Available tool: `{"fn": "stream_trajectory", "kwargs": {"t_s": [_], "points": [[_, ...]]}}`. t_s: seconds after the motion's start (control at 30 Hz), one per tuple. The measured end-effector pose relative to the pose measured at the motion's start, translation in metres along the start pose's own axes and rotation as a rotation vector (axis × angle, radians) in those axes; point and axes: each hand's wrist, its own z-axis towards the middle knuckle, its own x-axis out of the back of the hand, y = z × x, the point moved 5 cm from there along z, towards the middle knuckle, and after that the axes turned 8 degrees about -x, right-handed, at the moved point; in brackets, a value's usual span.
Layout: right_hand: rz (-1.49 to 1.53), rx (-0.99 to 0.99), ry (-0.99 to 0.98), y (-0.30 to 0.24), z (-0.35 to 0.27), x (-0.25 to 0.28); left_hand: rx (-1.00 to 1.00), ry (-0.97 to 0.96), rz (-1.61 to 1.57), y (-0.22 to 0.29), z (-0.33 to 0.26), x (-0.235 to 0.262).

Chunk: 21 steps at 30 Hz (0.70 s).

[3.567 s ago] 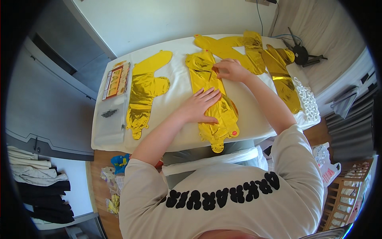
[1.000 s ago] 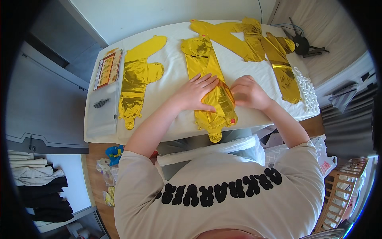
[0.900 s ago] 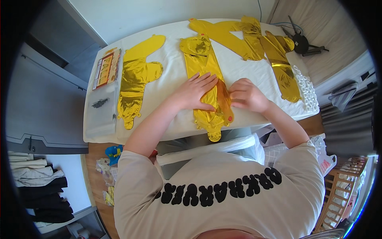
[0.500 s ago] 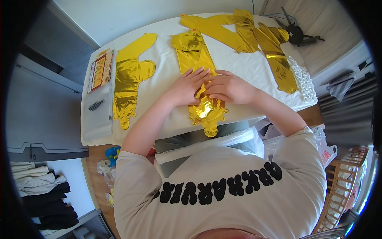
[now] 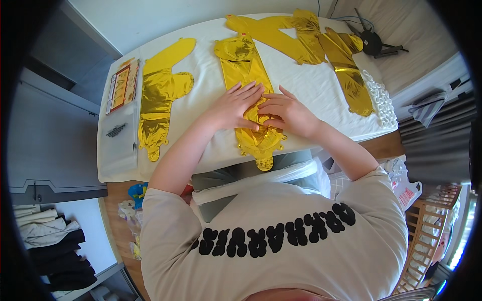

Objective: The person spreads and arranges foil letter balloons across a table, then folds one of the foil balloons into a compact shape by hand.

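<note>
A flat, uninflated gold foil balloon (image 5: pixel 235 75) lies lengthwise in front of me, its small tabbed end reaching the table's near edge. My left hand (image 5: pixel 237 106) rests on its left side, fingers stretched out and thumb pointing inward across the foil. From the right, my right hand (image 5: pixel 286 113) touches the same part, its fingers spread and partly bent. Between the two hands the foil is crumpled and raised; the hands cover part of it.
More flat gold foil balloons lie left (image 5: pixel 155 100), at the back (image 5: pixel 266 31) and at the right (image 5: pixel 349 75). A clear plastic box (image 5: pixel 120 150) stands at the left edge of the white-covered table (image 5: pixel 201 125). White rings (image 5: pixel 381 100) and a black stand (image 5: pixel 371 44) are at the right.
The left thumb has moved inward over the foil, and the right hand's fingers have shifted and spread a little. The foil between the hands looks more crumpled. The view has shifted slightly.
</note>
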Motion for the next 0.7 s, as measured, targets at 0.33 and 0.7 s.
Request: {"fn": "stream_trajectory", "kwargs": {"t_s": [0.33, 0.7], "points": [[0.007, -0.062, -0.053, 0.001, 0.003, 0.005, 0.018, 0.08, -0.242, -0.005, 0.001, -0.001], [-0.124, -0.104, 0.054, -0.002, -0.004, 0.007, 0.024, 0.082, 0.019, 0.006, 0.002, -0.001]]}}
